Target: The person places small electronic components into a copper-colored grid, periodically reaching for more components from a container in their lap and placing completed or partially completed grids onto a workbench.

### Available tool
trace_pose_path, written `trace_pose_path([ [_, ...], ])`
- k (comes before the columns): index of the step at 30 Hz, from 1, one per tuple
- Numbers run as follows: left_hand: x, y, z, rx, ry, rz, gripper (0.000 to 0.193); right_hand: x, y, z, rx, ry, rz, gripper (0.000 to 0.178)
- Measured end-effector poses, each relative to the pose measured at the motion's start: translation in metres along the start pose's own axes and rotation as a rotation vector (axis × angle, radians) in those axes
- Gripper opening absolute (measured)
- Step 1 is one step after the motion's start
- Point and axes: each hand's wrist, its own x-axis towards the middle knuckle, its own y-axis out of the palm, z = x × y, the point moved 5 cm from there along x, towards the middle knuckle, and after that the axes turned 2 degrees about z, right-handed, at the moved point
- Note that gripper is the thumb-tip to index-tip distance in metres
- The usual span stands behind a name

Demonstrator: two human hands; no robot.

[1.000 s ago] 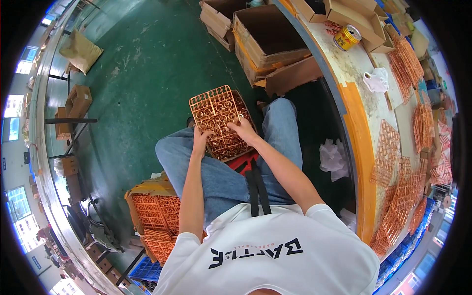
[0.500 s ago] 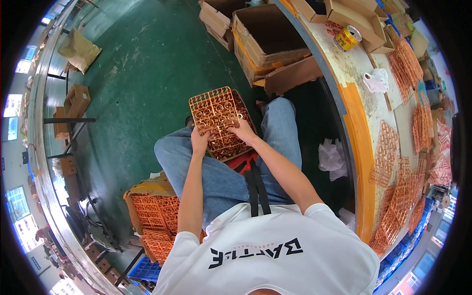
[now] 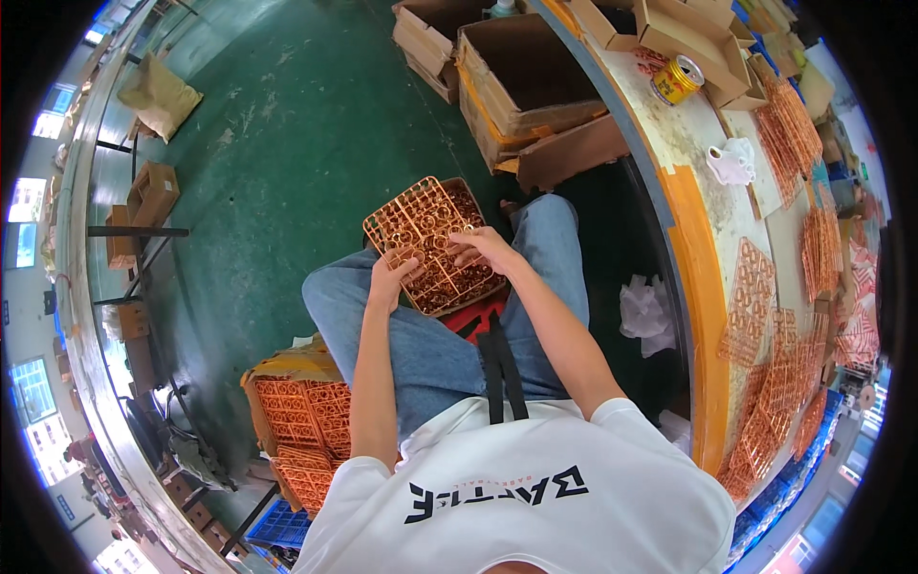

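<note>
A copper-coloured lattice frame of small rings and bars (image 3: 402, 218) is tilted above an open box of loose copper-coloured pieces (image 3: 466, 198) between my knees. My left hand (image 3: 390, 277) grips the frame's near left part, thumb lying over the lattice. On its right part, my right hand (image 3: 488, 249) has its fingers curled at the rings. The fingertips under the lattice are partly hidden. Beneath the box shows something red (image 3: 469, 319).
At my left stands a carton (image 3: 251, 383) full of similar lattice frames. Large open cartons (image 3: 521, 120) are ahead. The workbench (image 3: 703, 287) on my right carries more frames (image 3: 751, 297), a yellow can (image 3: 677, 80) and a white plastic bag (image 3: 732, 161). Another crumpled bag (image 3: 647, 311) lies below.
The lattice frame has turned anticlockwise, its top edge now slanting down to the left. My right hand has shifted slightly right and up along it, and both hands' fingers have regripped.
</note>
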Motion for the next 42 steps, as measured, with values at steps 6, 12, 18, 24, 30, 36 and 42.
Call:
trace_pose_path([
  [6, 0.008, -0.009, 0.01, 0.176, 0.017, -0.11, 0.014, 0.003, 0.015, 0.009, -0.087, -0.214, 0.058, 0.022],
  [12, 0.019, 0.005, 0.015, -0.072, 0.025, 0.013, 0.027, 0.016, -0.005, -0.004, -0.436, -0.482, -0.337, 0.018],
  [18, 0.013, 0.005, 0.006, 0.164, 0.139, -0.068, 0.033, 0.016, 0.008, -0.01, 0.094, -0.119, -0.15, 0.021],
  [24, 0.014, -0.006, 0.016, 0.005, -0.042, -0.031, 0.017, 0.018, 0.017, -0.013, 0.018, -0.182, -0.022, 0.023],
  [30, 0.028, -0.014, 0.039, 0.1, -0.053, -0.11, 0.018, 0.031, -0.007, -0.036, -0.428, -0.311, -0.362, 0.024],
  [36, 0.025, -0.012, 0.032, 0.093, -0.027, -0.085, 0.021, 0.021, -0.007, -0.024, -0.692, -0.229, -0.486, 0.029],
  [42, 0.026, 0.004, 0.022, 0.114, -0.099, -0.05, 0.03, 0.043, -0.028, -0.047, -0.383, -0.235, -0.302, 0.033],
])
